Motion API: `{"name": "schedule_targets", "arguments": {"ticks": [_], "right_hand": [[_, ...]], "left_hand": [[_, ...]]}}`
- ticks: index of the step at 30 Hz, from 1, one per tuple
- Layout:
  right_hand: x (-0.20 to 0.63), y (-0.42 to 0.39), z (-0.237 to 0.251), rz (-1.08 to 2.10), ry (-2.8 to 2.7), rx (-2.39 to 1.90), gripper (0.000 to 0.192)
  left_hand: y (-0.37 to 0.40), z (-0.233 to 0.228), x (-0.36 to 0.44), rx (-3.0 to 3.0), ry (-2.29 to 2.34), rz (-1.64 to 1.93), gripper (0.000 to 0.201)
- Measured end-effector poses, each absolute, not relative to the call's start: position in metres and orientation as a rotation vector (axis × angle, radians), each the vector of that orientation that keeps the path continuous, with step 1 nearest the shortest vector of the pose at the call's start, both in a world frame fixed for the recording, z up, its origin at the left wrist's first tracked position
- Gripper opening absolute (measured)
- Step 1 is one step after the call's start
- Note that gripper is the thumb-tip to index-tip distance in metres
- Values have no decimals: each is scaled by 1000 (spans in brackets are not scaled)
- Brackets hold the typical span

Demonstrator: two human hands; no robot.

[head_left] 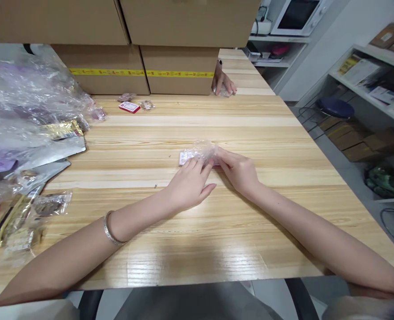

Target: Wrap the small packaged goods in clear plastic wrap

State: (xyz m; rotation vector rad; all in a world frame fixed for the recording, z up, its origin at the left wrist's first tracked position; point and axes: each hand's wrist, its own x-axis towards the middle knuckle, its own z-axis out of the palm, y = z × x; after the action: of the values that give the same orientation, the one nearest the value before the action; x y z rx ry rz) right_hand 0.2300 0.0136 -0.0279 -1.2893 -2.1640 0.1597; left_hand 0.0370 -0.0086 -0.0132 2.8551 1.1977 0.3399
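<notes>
In the middle of the table, a crinkled clear plastic bag [202,150] lies over a small flat pale piece with print [185,156], perhaps a card or box. My left hand [190,183] rests on the near side of it, fingers stretched out and thumb apart. At the right end, my right hand [239,171] has its fingers pinched together on the plastic bag. The fingers and plastic hide most of the pale piece, so I cannot tell whether it is inside the bag. A bracelet [108,229] circles my left forearm.
A heap of clear plastic packets [33,95] and silver pouches [58,149] covers the left side. Cardboard boxes [180,64] are stacked at the back. In front of them lie a red-and-white box [129,106] and small packets [146,105]. Another person's hand [224,83] touches plastic beyond.
</notes>
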Motion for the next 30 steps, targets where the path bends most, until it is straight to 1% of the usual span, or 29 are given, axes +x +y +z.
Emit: {"name": "schedule_targets", "arguments": {"ticks": [3, 5, 6, 8, 10, 13, 15, 17, 19, 22, 25, 27, 30], "right_hand": [[227, 14, -26, 168, -2360, -1196, 41], [225, 13, -24, 144, -2467, -1142, 43], [224, 12, -22, 124, -2504, -1130, 46], [223, 9, -20, 86, -2557, -1135, 51], [224, 8, -19, 65, -2596, -1153, 53], [230, 10, -20, 95, -2634, -1124, 55], [235, 12, -22, 143, -2635, -1077, 58], [240, 16, -24, 189, -2620, -1039, 60], [242, 20, -25, 205, -2596, -1032, 56], [240, 26, -24, 180, -2573, -1065, 44], [239, 33, -22, 174, -2570, -1083, 38], [240, 37, -20, 235, -2541, -1064, 36], [243, 36, -14, 439, -2413, -1006, 34]], "left_hand": [[-10, -11, 35, 2983, 1150, 457, 38], [-8, -9, 33, 3091, 1096, 598, 33], [-6, -8, 31, 3133, 1066, 667, 34], [-3, -7, 26, 3169, 1036, 710, 43], [0, -9, 22, 3141, 1077, 583, 51], [-2, -14, 17, 3067, 1209, 346, 51], [-6, -17, 16, 3041, 1277, 292, 49], [-8, -17, 14, 3005, 1310, 314, 48], [-7, -14, 13, 2957, 1303, 352, 47], [2, -8, 10, 2876, 1246, 405, 40], [14, -6, 7, 2775, 1204, 470, 38], [23, -5, 4, 2697, 1196, 536, 38], [33, -5, 1, 2451, 1153, 684, 30]]}}
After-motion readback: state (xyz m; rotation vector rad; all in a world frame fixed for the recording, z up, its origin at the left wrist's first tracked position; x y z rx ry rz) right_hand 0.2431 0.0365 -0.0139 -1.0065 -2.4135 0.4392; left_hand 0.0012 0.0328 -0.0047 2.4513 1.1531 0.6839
